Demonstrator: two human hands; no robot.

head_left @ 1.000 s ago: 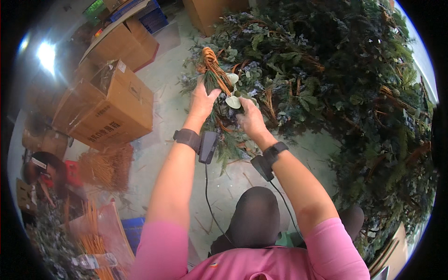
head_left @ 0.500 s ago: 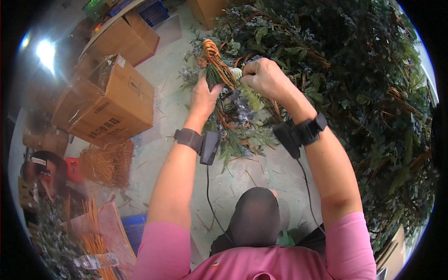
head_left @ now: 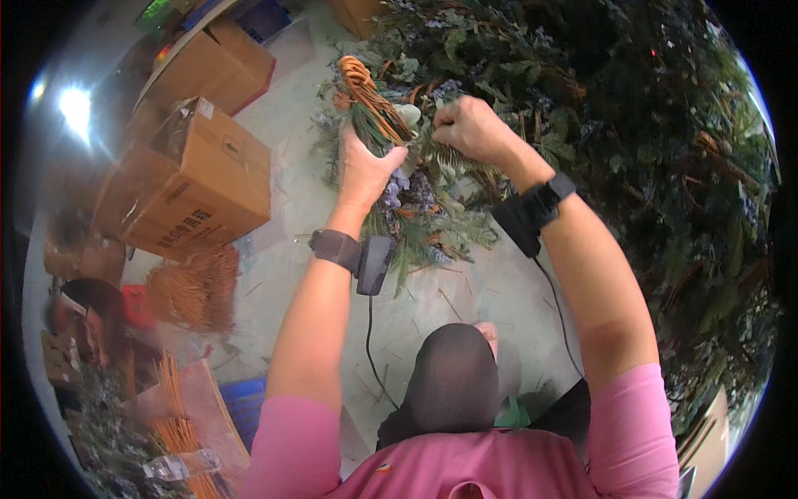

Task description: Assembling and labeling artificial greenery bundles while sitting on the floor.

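My left hand (head_left: 363,170) is wrapped round a bundle of brown rattan vine (head_left: 366,83), its top looped and wound. Green needle leaves and pale, rounded leaves lie among the strands at the grip. Below it hangs artificial greenery (head_left: 424,200) with purple-blue flower clusters and fern-like fronds. To the right, my right hand (head_left: 475,133) is closed in a pinch beside the leaves. What sits between its fingertips is hidden. Both wrists wear dark straps with black boxes and cables.
A large heap of artificial greenery (head_left: 648,166) fills the right side. Cardboard boxes (head_left: 204,183) stand at the left, with a rattan bundle (head_left: 195,287) by them. A person (head_left: 91,320) is at the far left. Below are a blue crate (head_left: 243,407) and a plastic bottle (head_left: 181,465).
My left hand and the rattan bundle have shifted slightly left. My right hand has drawn a little apart from the bundle, and the fern frond near it has dropped lower.
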